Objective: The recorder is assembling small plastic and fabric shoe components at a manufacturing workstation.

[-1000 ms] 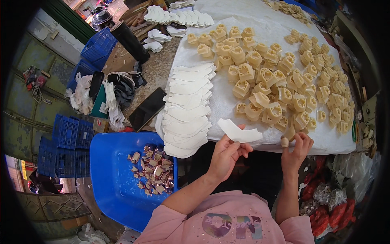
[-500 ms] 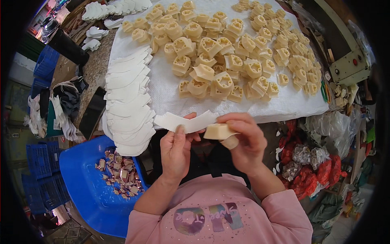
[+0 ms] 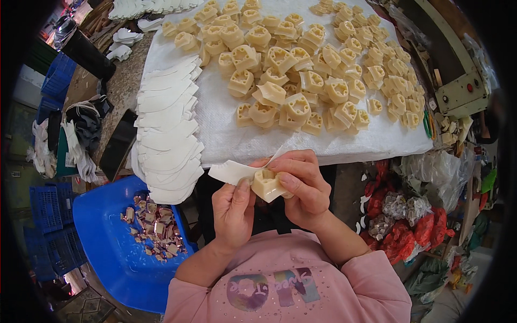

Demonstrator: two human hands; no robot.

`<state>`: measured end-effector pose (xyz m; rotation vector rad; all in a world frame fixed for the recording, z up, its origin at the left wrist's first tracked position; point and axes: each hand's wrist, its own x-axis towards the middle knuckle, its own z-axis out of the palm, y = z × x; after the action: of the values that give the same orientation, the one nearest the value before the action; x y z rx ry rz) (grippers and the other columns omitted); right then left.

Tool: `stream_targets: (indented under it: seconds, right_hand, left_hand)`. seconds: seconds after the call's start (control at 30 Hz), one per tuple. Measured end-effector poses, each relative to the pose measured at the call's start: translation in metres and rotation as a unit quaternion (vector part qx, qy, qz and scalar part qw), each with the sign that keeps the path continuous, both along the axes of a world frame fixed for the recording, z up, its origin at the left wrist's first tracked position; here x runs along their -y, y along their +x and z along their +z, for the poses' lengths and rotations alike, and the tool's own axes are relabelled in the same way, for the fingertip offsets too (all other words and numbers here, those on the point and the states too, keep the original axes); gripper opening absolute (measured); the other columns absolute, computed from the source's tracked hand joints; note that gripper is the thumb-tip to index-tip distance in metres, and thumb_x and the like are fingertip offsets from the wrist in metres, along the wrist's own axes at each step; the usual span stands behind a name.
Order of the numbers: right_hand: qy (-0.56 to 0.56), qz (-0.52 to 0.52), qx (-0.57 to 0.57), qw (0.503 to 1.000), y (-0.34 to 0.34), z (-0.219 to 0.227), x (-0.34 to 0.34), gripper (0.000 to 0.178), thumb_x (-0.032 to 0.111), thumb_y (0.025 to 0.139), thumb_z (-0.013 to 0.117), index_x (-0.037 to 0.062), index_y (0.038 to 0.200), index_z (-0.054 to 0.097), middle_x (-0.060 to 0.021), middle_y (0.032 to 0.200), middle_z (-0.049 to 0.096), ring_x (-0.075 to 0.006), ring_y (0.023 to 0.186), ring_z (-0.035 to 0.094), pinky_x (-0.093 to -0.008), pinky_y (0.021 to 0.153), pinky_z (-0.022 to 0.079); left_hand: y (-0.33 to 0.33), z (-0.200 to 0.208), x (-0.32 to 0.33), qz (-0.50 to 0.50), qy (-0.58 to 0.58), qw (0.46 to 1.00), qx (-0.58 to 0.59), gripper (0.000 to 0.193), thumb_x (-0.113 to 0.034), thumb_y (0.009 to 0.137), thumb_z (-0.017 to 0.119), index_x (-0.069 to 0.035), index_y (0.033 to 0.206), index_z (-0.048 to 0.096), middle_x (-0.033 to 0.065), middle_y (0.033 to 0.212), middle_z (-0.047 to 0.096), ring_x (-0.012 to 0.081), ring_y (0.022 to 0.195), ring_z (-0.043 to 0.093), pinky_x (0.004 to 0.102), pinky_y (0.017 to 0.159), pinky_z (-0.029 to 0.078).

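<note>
Close to the table's front edge, both my hands meet around a cream-coloured hollow moulded piece [image 3: 268,185] and a curved white sheet piece [image 3: 232,172]. My left hand [image 3: 234,207] pinches the white piece, its thumb against the left side of the moulded piece. The fingers of my right hand [image 3: 306,185] are closed on the moulded piece from the right, with its hollow side up. Part of the white piece stands up behind it, partly covered by my fingers. A fanned row of similar white pieces [image 3: 167,140] lies to the left.
Many cream moulded pieces [image 3: 296,107] are heaped across the white-covered table [image 3: 226,145]. A blue tub [image 3: 102,242] with shiny brownish pieces [image 3: 161,229] stands lower left. Red and clear plastic bags [image 3: 404,237] lie at the right. A black flat slab [image 3: 118,145] rests beside the white row.
My right hand has moved left and turned the moulded piece hollow side up, bringing it against the white piece. The white piece now bends up behind it.
</note>
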<state>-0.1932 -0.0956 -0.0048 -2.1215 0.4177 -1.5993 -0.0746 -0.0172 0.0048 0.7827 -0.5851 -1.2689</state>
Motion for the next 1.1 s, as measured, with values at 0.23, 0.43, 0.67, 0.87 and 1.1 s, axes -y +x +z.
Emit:
stream_targets:
  seconds: [0.23, 0.43, 0.67, 0.87, 1.1]
  right_hand:
    - [-0.053, -0.065, -0.043, 0.996, 0.0, -0.005, -0.001, 0.048, -0.006, 0.064, 0.064, 0.0093, 0.108, 0.054, -0.0089, 0.098, 0.061, -0.0265, 0.08, 0.051, -0.0379, 0.069, 0.039]
    - [-0.035, -0.066, -0.062, 0.995, -0.001, -0.006, 0.006, 0.045, 0.001, 0.062, 0.066, 0.0135, 0.104, 0.057, -0.0035, 0.096, 0.062, -0.0232, 0.079, 0.047, -0.0398, 0.072, 0.032]
    - [-0.048, -0.115, -0.261, 0.957, -0.009, 0.028, -0.003, 0.026, 0.007, 0.059, 0.066, 0.0131, 0.083, 0.06, 0.0017, 0.078, 0.052, -0.0193, 0.077, 0.046, -0.0422, 0.073, 0.023]
    - [-0.002, -0.083, -0.336, 0.938, -0.01, 0.029, -0.004, 0.026, 0.003, 0.057, 0.064, 0.0106, 0.08, 0.057, -0.0017, 0.075, 0.042, -0.0205, 0.074, 0.043, -0.0413, 0.069, 0.023]
    - [0.014, -0.058, -0.315, 0.947, -0.013, 0.012, 0.008, 0.025, -0.001, 0.059, 0.063, 0.0096, 0.081, 0.057, -0.0034, 0.077, 0.045, -0.0222, 0.076, 0.044, -0.0395, 0.071, 0.024]
  left_hand:
    - [0.0, 0.001, -0.006, 0.007, 0.034, 0.98, 0.194, 0.042, -0.019, 0.098, 0.035, 0.013, 0.123, 0.042, 0.0197, 0.123, 0.05, 0.0222, 0.113, 0.05, 0.035, 0.097, 0.038]
    - [0.01, 0.0, 0.008, 0.043, -0.058, 0.962, 0.264, 0.035, -0.017, 0.097, 0.038, 0.011, 0.113, 0.053, 0.0143, 0.112, 0.058, 0.0146, 0.1, 0.054, 0.0274, 0.089, 0.041]
    - [0.015, 0.013, 0.005, 0.149, -0.009, 0.896, 0.419, 0.019, -0.007, 0.09, 0.053, 0.008, 0.097, 0.062, 0.002, 0.076, 0.058, 0.006, 0.066, 0.045, 0.019, 0.058, 0.035]
    - [0.012, -0.004, 0.004, 0.141, -0.044, 0.855, 0.496, 0.016, -0.002, 0.087, 0.054, 0.007, 0.098, 0.062, 0.011, 0.081, 0.06, 0.0173, 0.069, 0.053, 0.0258, 0.062, 0.041]
    - [0.01, -0.01, 0.007, 0.152, -0.104, 0.8, 0.571, 0.017, -0.004, 0.088, 0.055, 0.006, 0.1, 0.062, 0.01, 0.086, 0.059, 0.0135, 0.073, 0.051, 0.0269, 0.061, 0.041]
